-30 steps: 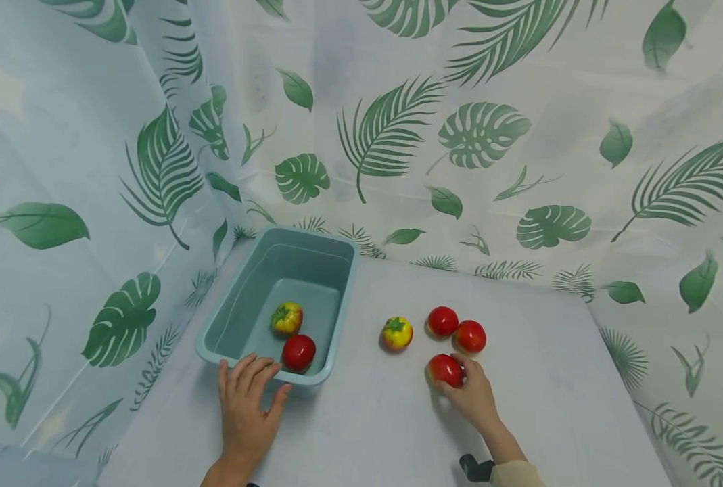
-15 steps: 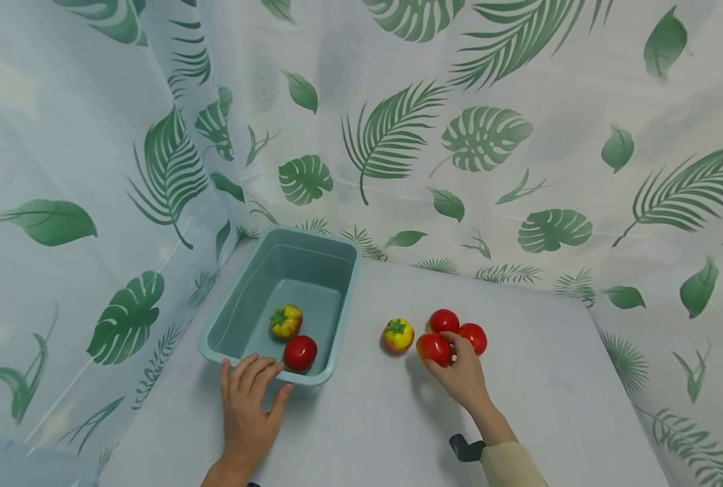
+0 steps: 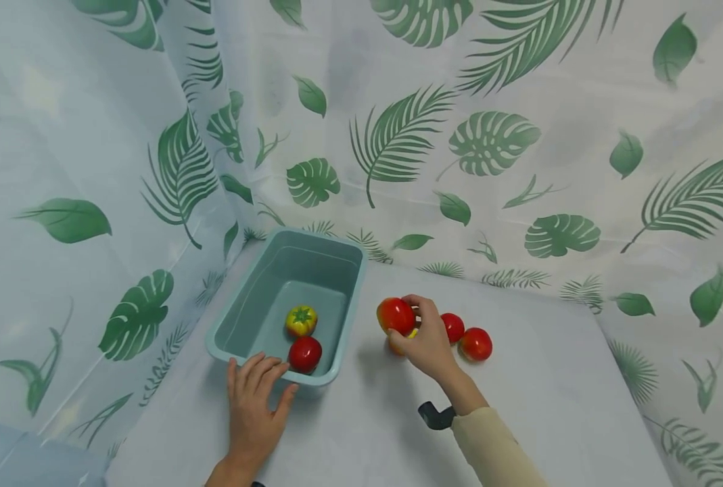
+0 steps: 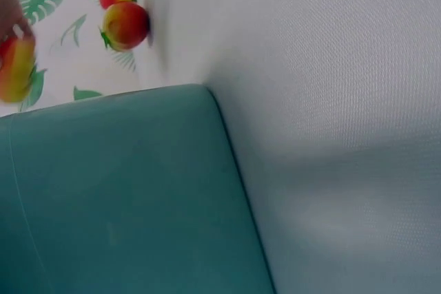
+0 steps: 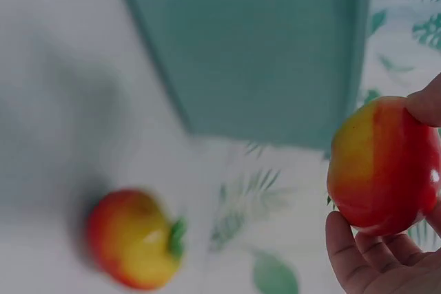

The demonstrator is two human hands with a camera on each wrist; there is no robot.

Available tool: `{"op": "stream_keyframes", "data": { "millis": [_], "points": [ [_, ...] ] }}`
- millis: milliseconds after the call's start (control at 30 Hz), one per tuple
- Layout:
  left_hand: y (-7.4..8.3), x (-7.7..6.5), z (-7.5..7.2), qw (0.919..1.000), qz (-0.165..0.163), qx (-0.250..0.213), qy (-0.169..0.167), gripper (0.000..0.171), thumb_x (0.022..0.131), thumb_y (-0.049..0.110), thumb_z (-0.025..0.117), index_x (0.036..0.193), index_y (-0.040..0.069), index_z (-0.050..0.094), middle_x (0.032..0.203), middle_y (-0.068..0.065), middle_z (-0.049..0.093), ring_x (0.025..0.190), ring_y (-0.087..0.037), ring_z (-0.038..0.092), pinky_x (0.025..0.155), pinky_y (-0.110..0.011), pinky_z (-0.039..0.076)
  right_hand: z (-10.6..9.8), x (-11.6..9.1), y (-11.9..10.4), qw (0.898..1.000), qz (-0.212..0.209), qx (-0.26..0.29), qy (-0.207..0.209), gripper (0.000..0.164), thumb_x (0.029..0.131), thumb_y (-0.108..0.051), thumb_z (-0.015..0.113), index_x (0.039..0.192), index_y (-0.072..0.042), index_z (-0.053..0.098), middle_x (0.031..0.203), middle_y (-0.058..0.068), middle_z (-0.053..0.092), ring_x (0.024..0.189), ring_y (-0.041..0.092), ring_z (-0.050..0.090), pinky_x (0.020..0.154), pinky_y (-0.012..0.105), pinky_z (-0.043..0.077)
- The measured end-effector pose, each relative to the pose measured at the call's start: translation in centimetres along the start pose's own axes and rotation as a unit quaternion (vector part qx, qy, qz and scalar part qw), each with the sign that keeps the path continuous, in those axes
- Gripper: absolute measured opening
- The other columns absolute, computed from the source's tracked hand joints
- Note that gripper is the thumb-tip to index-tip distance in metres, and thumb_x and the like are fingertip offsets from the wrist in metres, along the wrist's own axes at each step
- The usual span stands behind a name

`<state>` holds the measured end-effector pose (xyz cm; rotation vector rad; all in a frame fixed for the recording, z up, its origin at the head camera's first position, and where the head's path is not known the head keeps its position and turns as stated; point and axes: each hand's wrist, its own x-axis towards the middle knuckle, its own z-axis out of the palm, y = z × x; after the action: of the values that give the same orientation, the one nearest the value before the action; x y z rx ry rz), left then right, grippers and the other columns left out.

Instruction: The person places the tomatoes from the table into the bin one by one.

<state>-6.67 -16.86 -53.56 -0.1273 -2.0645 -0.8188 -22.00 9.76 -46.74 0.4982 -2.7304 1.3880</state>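
Observation:
My right hand (image 3: 429, 341) grips a glossy red-and-yellow tomato (image 3: 395, 316) above the table, right of the blue-green plastic basin (image 3: 361, 270). The right wrist view shows the thumb and fingertips (image 5: 341, 239) around this tomato (image 5: 382, 166). Partly hidden below that hand lies a yellower tomato (image 3: 396, 346). Two red tomatoes, one at the front (image 3: 475, 344) and one behind it (image 3: 454, 327), lie farther right. Inside the basin are a yellow-and-red tomato with a green calyx (image 3: 301, 320) and a red one (image 3: 304, 354). My left hand (image 3: 254, 409) rests its relaxed fingers at the near rim.
A white-covered table (image 3: 361, 433) carries everything. Behind it and at the left hang pale curtains (image 3: 410, 61) printed with green leaves. A dark wrist mount (image 3: 435, 416) juts out beside the right sleeve (image 3: 495, 446).
My right hand has lifted the tomato from the table and carried it left, away from the two red ones and over the yellower one. The left hand stays at the rim.

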Motion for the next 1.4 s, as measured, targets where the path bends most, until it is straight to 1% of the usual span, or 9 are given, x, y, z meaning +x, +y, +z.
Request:
{"op": "stream_keyframes", "data": {
  "millis": [200, 333, 467, 600, 900, 1100, 1200, 1300, 1400],
  "points": [
    [0.0, -0.1, 0.0, 1.0000, -0.001, 0.003, 0.000, 0.039, 0.095, 0.042, 0.061, 0.106, 0.006, 0.070, 0.109, -0.009, 0.066, 0.116, -0.034, 0.050, 0.113, -0.061, 0.009, 1.7, 1.5, -3.7, 0.998, -0.051, 0.034, -0.001, 0.066, 0.077, -0.015, 0.079, 0.132, -0.014, 0.044, 0.130, 0.001, 0.051, 0.113, 0.021, 0.052, 0.089, 0.041, 0.053],
    [0.0, -0.1, 0.0, 0.9999, -0.005, 0.006, -0.008, 0.039, 0.095, 0.042, 0.061, 0.107, 0.007, 0.069, 0.109, -0.008, 0.065, 0.116, -0.034, 0.050, 0.113, -0.060, 0.009, 3.1, 2.0, -5.6, 0.994, -0.091, 0.050, -0.022, 0.062, 0.078, -0.011, 0.078, 0.131, -0.013, 0.046, 0.128, 0.001, 0.053, 0.112, 0.021, 0.054, 0.087, 0.038, 0.054],
    [-0.1, -0.1, 0.0, 0.9999, -0.007, 0.008, -0.011, 0.039, 0.095, 0.043, 0.061, 0.108, 0.007, 0.070, 0.110, -0.008, 0.065, 0.117, -0.034, 0.050, 0.114, -0.060, 0.009, 4.5, 2.3, -7.0, 0.989, -0.126, 0.054, -0.049, 0.062, 0.079, -0.011, 0.078, 0.132, -0.010, 0.046, 0.127, -0.001, 0.052, 0.113, 0.018, 0.054, 0.086, 0.035, 0.054],
    [-0.2, -0.2, 0.1, 0.9999, -0.003, 0.008, -0.010, 0.037, 0.094, 0.042, 0.062, 0.107, 0.008, 0.070, 0.110, -0.008, 0.066, 0.117, -0.034, 0.051, 0.114, -0.060, 0.009, 5.8, 2.4, -7.7, 0.984, -0.154, 0.049, -0.069, 0.063, 0.080, -0.012, 0.078, 0.134, -0.009, 0.046, 0.128, -0.001, 0.053, 0.113, 0.016, 0.053, 0.085, 0.031, 0.054],
    [-0.1, -0.2, 0.2, 1.0000, 0.004, 0.006, -0.003, 0.034, 0.093, 0.039, 0.065, 0.106, 0.008, 0.070, 0.108, -0.010, 0.066, 0.116, -0.034, 0.051, 0.113, -0.061, 0.010, 7.6, 2.5, -8.5, 0.978, -0.177, 0.054, -0.093, 0.062, 0.081, -0.014, 0.078, 0.135, -0.010, 0.046, 0.129, 0.000, 0.051, 0.112, 0.015, 0.053, 0.087, 0.029, 0.053],
    [-0.2, -0.1, 0.1, 0.9999, -0.005, 0.006, -0.013, 0.031, 0.084, 0.027, 0.073, 0.107, 0.007, 0.069, 0.109, -0.008, 0.065, 0.117, -0.033, 0.050, 0.114, -0.061, 0.008, 8.2, 2.6, -8.8, 0.979, -0.173, 0.049, -0.101, 0.063, 0.082, -0.016, 0.078, 0.136, -0.011, 0.045, 0.129, 0.001, 0.051, 0.112, 0.015, 0.053, 0.088, 0.029, 0.053],
    [-0.2, -0.2, 0.1, 0.9999, -0.004, 0.008, -0.013, 0.031, 0.086, 0.029, 0.072, 0.107, 0.006, 0.069, 0.109, -0.008, 0.065, 0.117, -0.033, 0.050, 0.114, -0.061, 0.008, 8.4, 2.7, -8.7, 0.978, -0.168, 0.053, -0.109, 0.064, 0.083, -0.018, 0.077, 0.137, -0.011, 0.045, 0.131, 0.001, 0.052, 0.114, 0.016, 0.054, 0.091, 0.031, 0.052],
    [-0.2, -0.2, 0.1, 0.9999, 0.000, 0.008, -0.008, 0.033, 0.091, 0.036, 0.067, 0.106, 0.006, 0.070, 0.109, -0.008, 0.065, 0.117, -0.033, 0.050, 0.113, -0.061, 0.009, 8.3, 2.6, -8.6, 0.979, -0.163, 0.046, -0.114, 0.067, 0.084, -0.025, 0.078, 0.140, -0.012, 0.044, 0.137, 0.002, 0.051, 0.119, 0.019, 0.054, 0.096, 0.036, 0.050],
    [-0.2, -0.2, 0.1, 0.9999, 0.002, 0.010, -0.005, 0.036, 0.093, 0.039, 0.064, 0.106, 0.006, 0.070, 0.109, -0.007, 0.066, 0.117, -0.033, 0.051, 0.113, -0.062, 0.009, 8.2, 2.5, -8.5, 0.981, -0.156, 0.034, -0.115, 0.072, 0.083, -0.034, 0.078, 0.144, -0.016, 0.043, 0.144, 0.001, 0.048, 0.126, 0.020, 0.051, 0.100, 0.041, 0.047]
  ]
}}
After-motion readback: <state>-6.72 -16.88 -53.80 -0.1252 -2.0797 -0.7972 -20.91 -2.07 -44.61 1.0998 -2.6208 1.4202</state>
